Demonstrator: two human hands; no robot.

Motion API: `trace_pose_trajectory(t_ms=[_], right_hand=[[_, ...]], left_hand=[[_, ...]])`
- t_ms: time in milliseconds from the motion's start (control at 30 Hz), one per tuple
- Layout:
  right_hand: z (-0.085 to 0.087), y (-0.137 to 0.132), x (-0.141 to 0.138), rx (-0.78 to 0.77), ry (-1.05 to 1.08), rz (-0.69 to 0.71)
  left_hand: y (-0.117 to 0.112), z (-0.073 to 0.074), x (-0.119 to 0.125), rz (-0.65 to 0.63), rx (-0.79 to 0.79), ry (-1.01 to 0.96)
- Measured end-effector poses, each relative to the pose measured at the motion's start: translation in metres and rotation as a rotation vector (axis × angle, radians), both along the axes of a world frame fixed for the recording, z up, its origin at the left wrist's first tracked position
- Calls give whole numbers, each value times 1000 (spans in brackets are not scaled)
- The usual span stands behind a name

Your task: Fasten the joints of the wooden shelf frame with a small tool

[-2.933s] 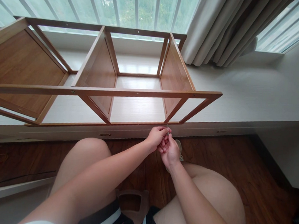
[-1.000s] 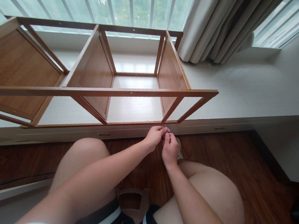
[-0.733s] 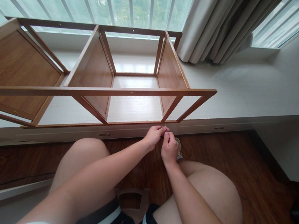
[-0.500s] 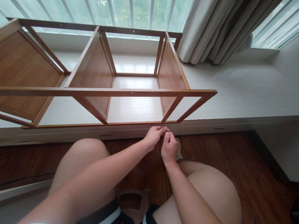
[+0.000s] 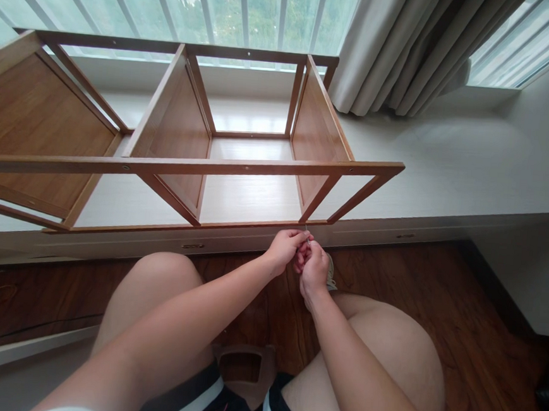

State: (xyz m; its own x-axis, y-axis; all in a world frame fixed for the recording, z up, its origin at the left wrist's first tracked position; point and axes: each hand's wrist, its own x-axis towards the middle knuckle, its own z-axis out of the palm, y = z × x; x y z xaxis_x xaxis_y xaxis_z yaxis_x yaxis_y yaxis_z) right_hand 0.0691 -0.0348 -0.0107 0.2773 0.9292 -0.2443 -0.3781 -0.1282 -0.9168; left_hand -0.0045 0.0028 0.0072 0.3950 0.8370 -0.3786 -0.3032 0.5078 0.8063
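A long white window counter (image 5: 449,162) runs under barred glass, with a grey curtain (image 5: 401,44) drawn to the right and dark wood floor (image 5: 436,319) below. On the counter lies a wooden shelf frame (image 5: 239,165) on its side, with 3 upright panels joined by rails; its near lower rail sits along the counter's front edge.

The person sits facing it, knees raised. Both hands meet just below that near rail, close to where the rightmost panel joins it. The left hand (image 5: 284,249) is pinched shut, fingertips together, on a small metal piece (image 5: 307,236) whose thin tip shows above the fingers. The right hand (image 5: 314,271) is curled tight against it from the other side, apparently on the same piece; what exactly it is cannot be made out, being mostly covered.

Judgement: the step in hand is preparing a small fastener or tool for the joint directly above. The next move calls for lifting the piece to the rail's edge and aligning it squarely with a hole, with 1 hand free to steady the frame so that it does not slide.
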Motion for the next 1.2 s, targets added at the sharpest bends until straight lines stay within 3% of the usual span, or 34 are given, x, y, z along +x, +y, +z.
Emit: trace_pose_trajectory(t_ms=[367,600,967,1067,1200], right_hand=[[11,1,1,-53,273,95],[7,-2,-5,-18,134,11],[0,1,-4,26,48,20],[1,2,-2,40,-93,17],[6,0,8,96,-682,-18]], left_hand=[[1,4,-2,-31,-62,68],[2,4,-4,-22,-34,69],[6,-3,-6,10,-3,80],[7,-3,-7,10,-13,105],[8,-4,-8,53,-5,158]])
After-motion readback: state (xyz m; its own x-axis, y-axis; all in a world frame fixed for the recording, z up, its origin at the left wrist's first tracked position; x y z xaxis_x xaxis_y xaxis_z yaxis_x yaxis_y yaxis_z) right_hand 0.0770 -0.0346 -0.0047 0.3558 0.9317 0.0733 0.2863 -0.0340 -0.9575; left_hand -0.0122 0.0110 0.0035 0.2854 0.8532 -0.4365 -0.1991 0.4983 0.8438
